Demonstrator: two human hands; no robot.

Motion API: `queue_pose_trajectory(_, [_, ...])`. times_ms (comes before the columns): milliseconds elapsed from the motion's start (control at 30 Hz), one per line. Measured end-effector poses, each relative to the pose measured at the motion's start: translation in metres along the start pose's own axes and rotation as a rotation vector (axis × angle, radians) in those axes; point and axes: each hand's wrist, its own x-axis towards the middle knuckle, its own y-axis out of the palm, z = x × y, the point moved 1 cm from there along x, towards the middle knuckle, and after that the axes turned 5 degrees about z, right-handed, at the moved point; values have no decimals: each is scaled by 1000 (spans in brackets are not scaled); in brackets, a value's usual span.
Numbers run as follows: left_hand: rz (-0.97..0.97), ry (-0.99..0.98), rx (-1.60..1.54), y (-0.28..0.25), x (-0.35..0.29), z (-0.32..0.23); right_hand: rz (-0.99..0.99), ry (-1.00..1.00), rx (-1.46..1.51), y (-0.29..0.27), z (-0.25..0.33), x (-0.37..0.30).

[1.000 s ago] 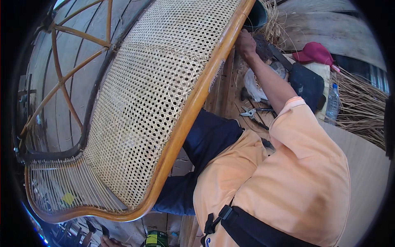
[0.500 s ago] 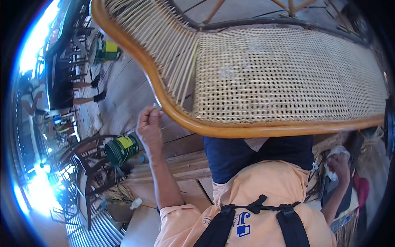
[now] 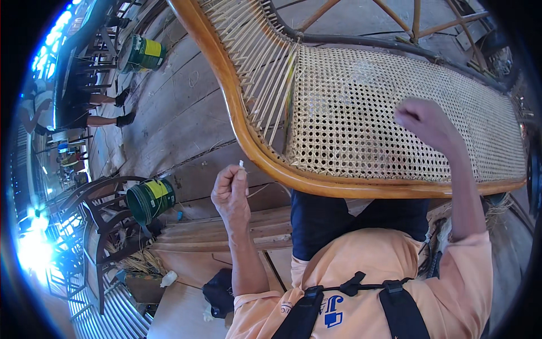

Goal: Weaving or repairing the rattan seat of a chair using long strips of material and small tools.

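Note:
A long curved seat frame (image 3: 316, 185) of varnished orange-brown wood lies across my lap. Its woven cane panel (image 3: 361, 127) is a tight mesh of holes, while at the left end loose cane strands (image 3: 261, 68) run side by side without cross weave. My left hand (image 3: 231, 195) is pinched round a small white stub (image 3: 241, 164), just outside the frame's lower left curve. A thin pale strand arcs near those fingers. Above the cane panel's middle right, my right hand (image 3: 423, 121) is curled closed and slightly blurred; whatever it holds, if anything, is hidden.
Two green buckets with yellow labels, one nearer (image 3: 150, 201) and one farther (image 3: 142, 53), stand on the plank floor at left. A dark wooden chair (image 3: 107, 220) is beside the nearer one. Another person's legs (image 3: 104, 110) show at far left.
My right hand has moved from a crumpled whitish plastic at the right to above the cane panel. My left hand has shifted slightly right and down, still pinching the white stub.

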Motion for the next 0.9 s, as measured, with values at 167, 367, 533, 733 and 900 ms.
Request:
queue_pose_trajectory(167, [9,-90,98,6,-12,4,-100,-218,-54,13,-2,81])
queue_pose_trajectory(367, [20,30,144,-1,-6,6,-196,-360,-24,41,-2,140])
queue_pose_trajectory(533, [108,65,293,10,14,-18,-249,-385,-200,65,2,174])
queue_pose_trajectory(733, [310,459,1006,52,61,-65,-246,-493,-290,91,2,204])
queue_pose_trajectory(900, [417,549,1249,97,100,-85,-177,-464,-399,92,7,206])
